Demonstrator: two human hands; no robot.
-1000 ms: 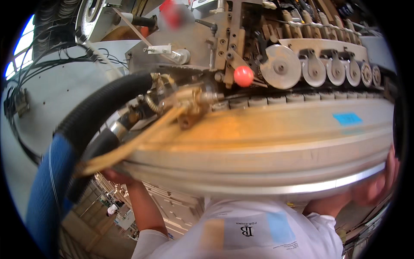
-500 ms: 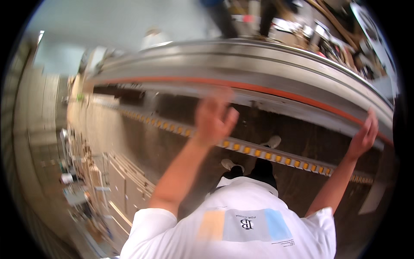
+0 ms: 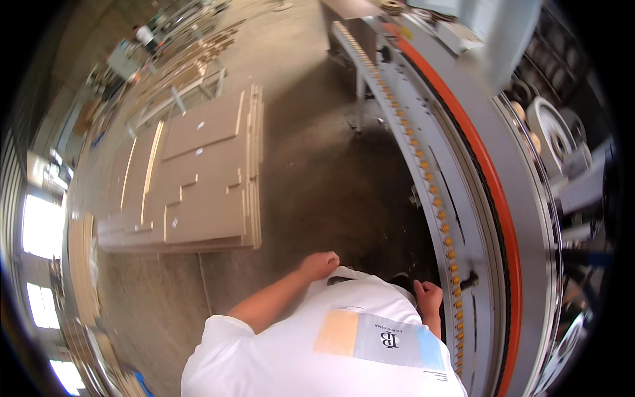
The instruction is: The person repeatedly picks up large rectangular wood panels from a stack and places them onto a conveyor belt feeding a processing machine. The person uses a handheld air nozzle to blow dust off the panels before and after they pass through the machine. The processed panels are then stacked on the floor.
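Observation:
My left hand point(image 3: 320, 264) is curled into a loose fist in front of my waist, close to the hem of my white shirt point(image 3: 284, 351). Nothing shows in it. Lower right, my right hand point(image 3: 429, 295) is also curled, thumb side up, with no object visible in it. It is nearest to the rail of yellow rollers point(image 3: 438, 202) that runs along the long grey machine point(image 3: 529, 218). A small gap separates that hand from the rail.
Left of me lies a broad stack of brown panels point(image 3: 205, 162) with narrow strips on top. An orange band point(image 3: 479, 142) curves along the machine. Wheels and reels point(image 3: 550, 129) stand behind it. Far off at the upper left is another person point(image 3: 143, 36).
Both hands have come down from near the machine's orange band to my waist and curled closed. My view has turned left, so the machine is on my right and the panel stack appears larger.

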